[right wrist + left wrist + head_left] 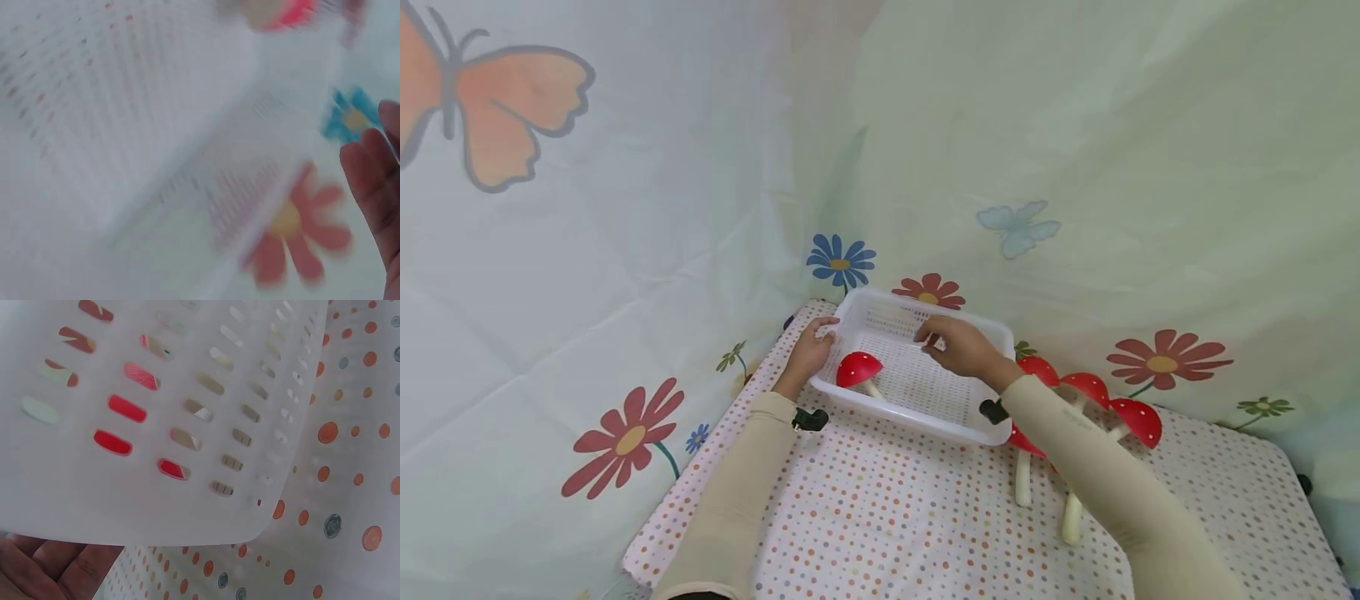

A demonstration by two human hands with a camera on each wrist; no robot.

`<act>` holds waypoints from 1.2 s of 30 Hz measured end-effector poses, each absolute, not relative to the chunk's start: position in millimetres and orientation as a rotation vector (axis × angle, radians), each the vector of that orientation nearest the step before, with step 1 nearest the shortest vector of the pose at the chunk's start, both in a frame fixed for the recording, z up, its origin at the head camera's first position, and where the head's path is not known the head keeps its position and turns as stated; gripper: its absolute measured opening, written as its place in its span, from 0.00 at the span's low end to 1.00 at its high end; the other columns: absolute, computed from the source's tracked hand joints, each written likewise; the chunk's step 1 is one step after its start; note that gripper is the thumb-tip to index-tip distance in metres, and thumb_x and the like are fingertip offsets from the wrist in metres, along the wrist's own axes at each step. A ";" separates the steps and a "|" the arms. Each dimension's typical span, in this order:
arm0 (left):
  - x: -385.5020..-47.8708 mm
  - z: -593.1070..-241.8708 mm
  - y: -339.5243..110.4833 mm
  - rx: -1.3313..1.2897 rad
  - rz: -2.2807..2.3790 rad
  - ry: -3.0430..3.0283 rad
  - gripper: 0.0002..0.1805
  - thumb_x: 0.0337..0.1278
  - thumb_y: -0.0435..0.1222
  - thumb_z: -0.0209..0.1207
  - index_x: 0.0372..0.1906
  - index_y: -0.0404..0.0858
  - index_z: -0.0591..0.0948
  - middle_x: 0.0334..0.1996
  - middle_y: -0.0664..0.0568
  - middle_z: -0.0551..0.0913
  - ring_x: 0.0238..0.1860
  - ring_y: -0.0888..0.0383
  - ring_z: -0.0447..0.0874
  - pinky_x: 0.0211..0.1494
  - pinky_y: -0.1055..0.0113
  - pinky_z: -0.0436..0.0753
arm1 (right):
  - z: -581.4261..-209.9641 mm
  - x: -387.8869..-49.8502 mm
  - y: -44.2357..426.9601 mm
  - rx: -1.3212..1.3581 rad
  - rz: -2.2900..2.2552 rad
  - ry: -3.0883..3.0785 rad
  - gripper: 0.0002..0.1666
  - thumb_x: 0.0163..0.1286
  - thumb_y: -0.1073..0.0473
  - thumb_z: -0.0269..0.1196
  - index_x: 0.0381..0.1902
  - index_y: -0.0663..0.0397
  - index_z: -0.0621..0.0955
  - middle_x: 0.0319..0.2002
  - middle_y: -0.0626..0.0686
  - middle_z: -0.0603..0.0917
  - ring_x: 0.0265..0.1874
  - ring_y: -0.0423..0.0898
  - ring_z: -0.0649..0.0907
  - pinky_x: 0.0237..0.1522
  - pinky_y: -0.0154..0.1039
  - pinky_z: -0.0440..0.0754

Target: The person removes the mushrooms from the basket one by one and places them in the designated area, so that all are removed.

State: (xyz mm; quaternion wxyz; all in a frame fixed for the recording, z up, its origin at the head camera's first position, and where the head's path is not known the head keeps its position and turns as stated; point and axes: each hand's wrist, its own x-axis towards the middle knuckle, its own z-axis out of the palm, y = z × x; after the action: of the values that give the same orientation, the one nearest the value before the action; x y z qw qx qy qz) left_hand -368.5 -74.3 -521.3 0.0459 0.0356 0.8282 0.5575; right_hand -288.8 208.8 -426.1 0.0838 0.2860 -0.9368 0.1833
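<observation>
A white slotted plastic basket (pixel 917 421) stands on the dotted cloth, and one toy mushroom (pixel 859 368) with a red, white-spotted cap lies at its left end. At the basket's left rim, my left hand (pixel 807 358) grips the edge; in the left wrist view, part of the left hand (pixel 59 569) shows at the edge of the slotted wall, the rest out of frame. Over the basket hovers my right hand (pixel 958 344), fingers loosely bent and holding nothing. The right wrist view is blurred, with the right hand's fingers (pixel 372 175) at its right edge.
Several more red-capped toy mushrooms (pixel 1086 387) lie right of the basket, partly hidden by my right forearm. A dotted cloth (pixel 880 508) covers the table. Behind hangs a pale curtain (pixel 917 167) printed with flowers and butterflies.
</observation>
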 end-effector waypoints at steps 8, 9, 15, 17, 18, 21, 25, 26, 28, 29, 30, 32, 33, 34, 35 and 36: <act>-363.8 -521.1 -68.8 0.152 1.686 2.535 0.17 0.74 0.42 0.49 0.62 0.53 0.74 0.68 0.47 0.71 0.58 0.48 0.74 0.61 0.50 0.76 | -483.1 -324.6 151.9 0.968 0.264 -2.992 0.18 0.57 0.57 0.74 0.45 0.44 0.82 0.44 0.47 0.84 0.41 0.46 0.84 0.45 0.40 0.85; -362.5 -520.5 -69.0 0.152 1.686 2.536 0.17 0.73 0.42 0.49 0.62 0.53 0.74 0.68 0.47 0.71 0.57 0.48 0.75 0.62 0.50 0.76 | -486.1 -325.5 146.6 0.964 0.229 -2.988 0.18 0.57 0.56 0.74 0.44 0.43 0.81 0.43 0.47 0.83 0.40 0.44 0.83 0.44 0.39 0.85; -362.8 -519.5 -62.9 0.201 1.662 2.543 0.17 0.73 0.42 0.49 0.62 0.52 0.74 0.70 0.48 0.70 0.59 0.48 0.74 0.63 0.49 0.74 | -488.2 -322.2 140.7 0.885 0.134 -2.871 0.12 0.63 0.58 0.70 0.43 0.48 0.81 0.40 0.48 0.84 0.36 0.42 0.84 0.44 0.36 0.86; -364.4 -519.9 -56.6 0.219 1.641 2.545 0.17 0.73 0.43 0.49 0.62 0.53 0.74 0.70 0.48 0.70 0.61 0.47 0.74 0.63 0.48 0.74 | -485.9 -318.2 149.1 0.836 0.148 -2.826 0.08 0.65 0.60 0.67 0.43 0.51 0.82 0.40 0.49 0.86 0.37 0.44 0.85 0.46 0.37 0.86; -365.3 -520.4 -53.5 0.223 1.632 2.543 0.17 0.73 0.43 0.49 0.62 0.53 0.74 0.71 0.48 0.70 0.62 0.46 0.74 0.64 0.48 0.74 | -484.7 -316.0 154.4 0.809 0.158 -2.799 0.07 0.66 0.61 0.66 0.42 0.52 0.82 0.40 0.50 0.86 0.37 0.45 0.85 0.46 0.37 0.86; -367.0 -522.2 -44.6 0.245 1.608 2.542 0.17 0.73 0.44 0.49 0.62 0.54 0.75 0.71 0.47 0.70 0.65 0.45 0.73 0.65 0.47 0.73 | -476.0 -305.6 172.4 0.705 0.199 -2.720 0.04 0.65 0.63 0.65 0.39 0.55 0.83 0.37 0.51 0.86 0.35 0.46 0.85 0.43 0.38 0.86; -367.8 -525.0 -36.4 0.297 1.598 2.526 0.17 0.74 0.44 0.49 0.62 0.53 0.74 0.71 0.47 0.69 0.66 0.44 0.72 0.63 0.47 0.74 | -454.5 -280.9 201.8 0.516 0.318 -2.592 0.03 0.61 0.66 0.68 0.34 0.57 0.83 0.31 0.53 0.85 0.29 0.46 0.81 0.36 0.39 0.86; -367.9 -525.5 -35.4 0.310 1.594 2.523 0.17 0.74 0.44 0.49 0.63 0.53 0.74 0.71 0.47 0.68 0.67 0.43 0.72 0.63 0.47 0.74 | -449.9 -273.7 210.7 0.472 0.344 -2.553 0.04 0.60 0.66 0.69 0.32 0.58 0.83 0.30 0.53 0.84 0.28 0.46 0.80 0.35 0.39 0.86; -368.7 -526.2 -35.2 0.329 1.589 2.514 0.18 0.74 0.44 0.48 0.63 0.53 0.73 0.72 0.46 0.67 0.67 0.43 0.71 0.62 0.47 0.74 | -438.9 -254.7 228.6 0.398 0.405 -2.491 0.06 0.58 0.68 0.69 0.31 0.60 0.81 0.30 0.55 0.83 0.27 0.47 0.80 0.33 0.40 0.86; -369.3 -526.4 -35.8 0.340 1.584 2.512 0.18 0.74 0.44 0.48 0.64 0.53 0.73 0.72 0.46 0.67 0.67 0.43 0.71 0.62 0.48 0.74 | -434.6 -244.6 238.4 0.361 0.422 -2.457 0.08 0.56 0.69 0.70 0.30 0.60 0.79 0.29 0.55 0.82 0.27 0.48 0.80 0.32 0.41 0.86; -370.0 -526.1 -36.9 0.347 1.579 2.509 0.18 0.75 0.44 0.48 0.65 0.53 0.73 0.72 0.46 0.67 0.66 0.43 0.72 0.62 0.48 0.74 | -430.6 -233.6 248.3 0.327 0.431 -2.426 0.09 0.56 0.69 0.69 0.30 0.61 0.78 0.29 0.56 0.82 0.27 0.48 0.81 0.32 0.42 0.86; -371.6 -524.4 -40.5 0.352 1.580 2.503 0.19 0.75 0.45 0.47 0.65 0.53 0.72 0.72 0.45 0.67 0.66 0.43 0.72 0.62 0.48 0.73 | -423.4 -209.4 267.0 0.239 0.448 -2.385 0.11 0.54 0.70 0.70 0.29 0.60 0.76 0.28 0.56 0.80 0.26 0.48 0.80 0.30 0.42 0.85; -372.6 -523.6 -43.0 0.353 1.582 2.502 0.19 0.75 0.45 0.47 0.66 0.53 0.72 0.72 0.45 0.67 0.65 0.43 0.73 0.62 0.47 0.73 | -420.4 -196.2 276.5 0.198 0.443 -2.371 0.12 0.54 0.71 0.70 0.28 0.60 0.75 0.28 0.56 0.79 0.26 0.48 0.79 0.28 0.41 0.84; -373.5 -522.9 -48.7 0.344 1.584 2.506 0.19 0.75 0.45 0.47 0.66 0.53 0.71 0.72 0.45 0.68 0.65 0.43 0.73 0.62 0.47 0.73 | -418.5 -186.0 285.3 0.172 0.431 -2.353 0.13 0.52 0.72 0.70 0.27 0.60 0.74 0.27 0.56 0.78 0.25 0.48 0.78 0.26 0.41 0.82; -374.3 -522.1 -54.6 0.333 1.588 2.511 0.20 0.75 0.45 0.47 0.67 0.53 0.71 0.71 0.44 0.68 0.65 0.43 0.73 0.62 0.47 0.73 | -418.1 -175.4 294.4 0.135 0.412 -2.342 0.15 0.52 0.72 0.70 0.26 0.59 0.73 0.26 0.55 0.77 0.24 0.48 0.76 0.25 0.40 0.80; -374.8 -521.4 -60.6 0.318 1.590 2.515 0.20 0.75 0.45 0.46 0.67 0.52 0.71 0.71 0.44 0.68 0.65 0.43 0.73 0.63 0.47 0.73 | -418.3 -164.4 303.8 0.100 0.388 -2.337 0.16 0.50 0.72 0.72 0.26 0.59 0.73 0.25 0.55 0.77 0.23 0.47 0.75 0.23 0.39 0.78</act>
State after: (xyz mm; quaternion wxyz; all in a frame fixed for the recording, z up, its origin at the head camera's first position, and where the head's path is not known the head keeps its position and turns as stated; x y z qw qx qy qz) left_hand -374.8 -60.6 -521.4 0.0745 0.1060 0.8382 0.5298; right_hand -164.4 303.8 -418.3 0.3758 0.0389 -0.9134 0.1517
